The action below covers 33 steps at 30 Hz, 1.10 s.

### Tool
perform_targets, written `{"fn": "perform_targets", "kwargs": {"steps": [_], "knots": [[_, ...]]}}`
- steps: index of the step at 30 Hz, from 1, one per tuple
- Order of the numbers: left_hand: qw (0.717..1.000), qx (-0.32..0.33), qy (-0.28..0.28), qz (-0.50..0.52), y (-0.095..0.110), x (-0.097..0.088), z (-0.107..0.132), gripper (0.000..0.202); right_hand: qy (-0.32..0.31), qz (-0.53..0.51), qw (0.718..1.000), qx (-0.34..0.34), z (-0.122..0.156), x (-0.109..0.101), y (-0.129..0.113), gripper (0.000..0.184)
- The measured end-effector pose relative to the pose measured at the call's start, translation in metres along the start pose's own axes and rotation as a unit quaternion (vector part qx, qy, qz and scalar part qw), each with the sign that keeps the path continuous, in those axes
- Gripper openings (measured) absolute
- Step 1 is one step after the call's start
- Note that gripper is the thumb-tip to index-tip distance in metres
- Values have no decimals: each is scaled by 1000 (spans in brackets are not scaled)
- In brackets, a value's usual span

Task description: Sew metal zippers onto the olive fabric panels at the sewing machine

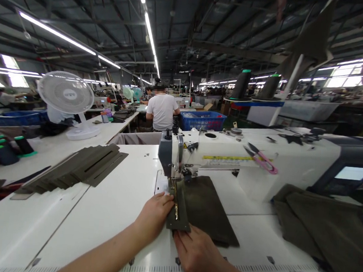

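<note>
A dark olive fabric panel (211,211) lies under the needle of a white sewing machine (217,155). Along its left side runs a folded strip (179,224) with a zipper and a shiny metal zipper pull (176,212). My left hand (154,215) is closed at the strip's left edge, fingertips together just in front of the presser foot (174,183). At the strip's near end, my right hand (195,252) pinches the edge, its fingertips partly hidden beneath the fabric.
Slotted olive pieces (81,166) lie fanned out at left, near a white fan (67,93) and thread cones (23,145). Pink-handled snips (263,159) rest on the machine. Olive fabric (322,226) is heaped at right. A person (162,111) sits ahead beside a blue basket (203,120).
</note>
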<state>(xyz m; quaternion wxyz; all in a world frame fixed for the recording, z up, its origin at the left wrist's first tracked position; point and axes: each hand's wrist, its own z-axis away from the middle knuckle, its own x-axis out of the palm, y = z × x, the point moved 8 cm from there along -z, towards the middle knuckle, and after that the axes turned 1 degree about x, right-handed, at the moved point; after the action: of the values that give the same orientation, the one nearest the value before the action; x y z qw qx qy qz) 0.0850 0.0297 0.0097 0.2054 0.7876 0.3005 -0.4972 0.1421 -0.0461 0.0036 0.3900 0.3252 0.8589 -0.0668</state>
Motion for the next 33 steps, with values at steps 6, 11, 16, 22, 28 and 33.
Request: {"fn": "perform_targets", "kwargs": {"steps": [6,11,16,22,28,33], "knots": [[1000,-19,-5,11,-11,4,-9,20,32,-31,999,0,-5,4,14,26],[998,-56,-19,35,-25,12,-15,16,53,-24,998,2,-10,9,26,26],[998,-55,-13,26,-36,21,-17,17,54,-27,998,10,-17,15,38,31],[997,-61,-23,45,-41,25,-18,20,30,-56,997,41,-14,18,47,31],[990,-98,-32,96,-38,19,-14,19,-49,-76,975,203,-13,22,81,18],[981,-154,-8,114,-39,1,-8,18,-159,-73,960,218,-31,52,106,16]]}}
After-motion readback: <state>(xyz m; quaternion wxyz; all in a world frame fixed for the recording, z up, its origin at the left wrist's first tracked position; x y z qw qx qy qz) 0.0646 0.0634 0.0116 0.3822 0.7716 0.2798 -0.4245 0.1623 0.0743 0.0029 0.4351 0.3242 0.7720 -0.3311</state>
